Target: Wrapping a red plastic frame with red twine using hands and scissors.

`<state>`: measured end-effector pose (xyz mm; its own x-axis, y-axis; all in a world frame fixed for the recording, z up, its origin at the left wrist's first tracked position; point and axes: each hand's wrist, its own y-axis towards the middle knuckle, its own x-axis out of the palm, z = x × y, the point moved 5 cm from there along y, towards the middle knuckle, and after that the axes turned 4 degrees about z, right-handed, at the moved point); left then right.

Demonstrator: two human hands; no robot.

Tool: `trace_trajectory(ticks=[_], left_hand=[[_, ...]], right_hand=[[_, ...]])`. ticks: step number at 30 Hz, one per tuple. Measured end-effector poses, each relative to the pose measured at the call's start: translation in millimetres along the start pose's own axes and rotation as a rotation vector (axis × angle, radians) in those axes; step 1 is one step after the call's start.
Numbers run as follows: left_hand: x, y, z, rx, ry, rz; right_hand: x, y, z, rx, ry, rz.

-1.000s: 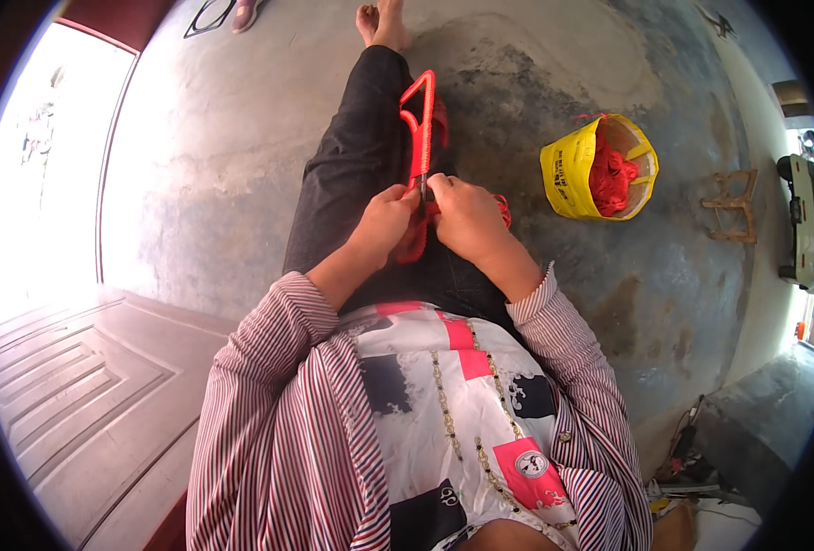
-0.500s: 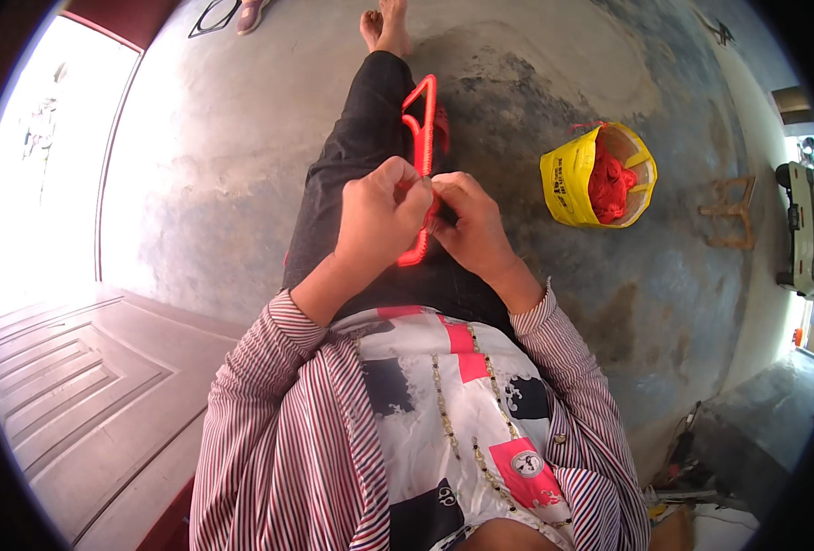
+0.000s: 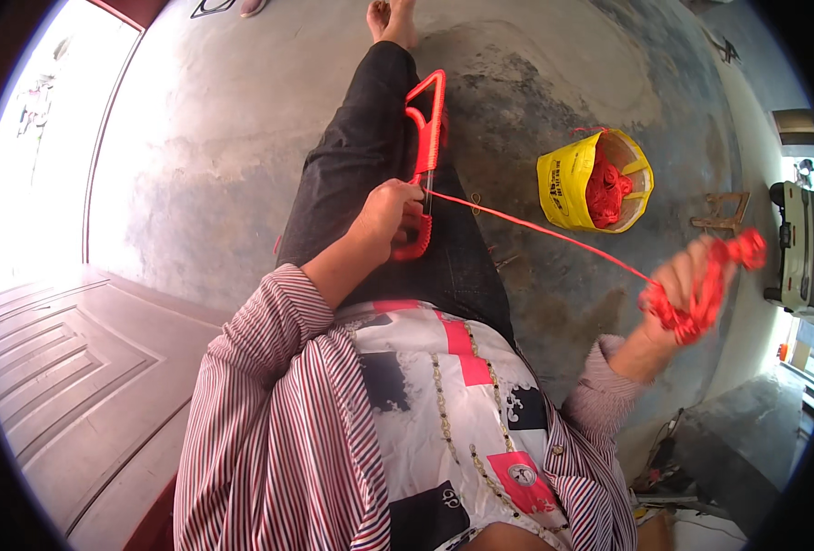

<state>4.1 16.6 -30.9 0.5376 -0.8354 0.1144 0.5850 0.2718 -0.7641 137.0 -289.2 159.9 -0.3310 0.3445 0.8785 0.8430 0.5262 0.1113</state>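
I sit on a grey concrete floor with my legs in dark trousers stretched forward. My left hand (image 3: 387, 213) grips a long red frame-shaped tool (image 3: 426, 138) that lies along my thigh. My right hand (image 3: 692, 286) is flung out to the right, closed on a bundle of red cord (image 3: 712, 283). A taut red strand (image 3: 536, 228) runs from the tool to that bundle.
A yellow bag (image 3: 568, 184) holding more red cord stands on the floor to the right. A small wooden frame (image 3: 721, 213) lies beyond it, a machine (image 3: 797, 243) at the right wall. A brown panelled door (image 3: 53, 349) lies at left; bright doorway upper left.
Both hands were together at the tool on my lap. My right hand has swung far out to the right, drawing a red strand tight; my left hand stays on the tool.
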Motion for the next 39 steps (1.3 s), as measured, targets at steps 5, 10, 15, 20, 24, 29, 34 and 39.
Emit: trace_trajectory(ticks=[5,10,15,20,24,29,34,39], left_hand=[[6.4,-2.4,-1.2,-0.197,-0.066,-0.145],[17.1,-8.3,-0.5,-0.180,-0.082,-0.123],[26.0,-18.3,-2.7,-0.127,-0.205,-0.188],[10.7,-32.6,15.5,0.285,0.093,-0.011],[26.9,-82.9,42.2,1.084,0.736,-0.013],[43.8,-93.1,35.5,0.507,-0.057,-0.523],[-18.8,-69.2,65.9,0.624,-0.362,-0.222],[-15.3,-48.4,58.4,1.007,1.258,0.100]], right_hand=[[18.9,-65.6,-71.2,-0.229,-0.392,-0.007],[-16.9,-132.4,-144.8,-0.701,-1.002,0.672],[-110.6,-112.6,-134.8,-0.439,-1.282,0.926],[-144.9,-68.7,20.7,-0.084,-0.414,0.657],[-98.8,-51.1,154.0,0.376,-0.191,0.370],[-53.0,-28.9,206.8,0.500,-0.469,0.154],[-64.2,30.7,186.3,0.530,-0.465,0.039],[-71.3,50.4,201.2,0.320,-1.324,-0.139]])
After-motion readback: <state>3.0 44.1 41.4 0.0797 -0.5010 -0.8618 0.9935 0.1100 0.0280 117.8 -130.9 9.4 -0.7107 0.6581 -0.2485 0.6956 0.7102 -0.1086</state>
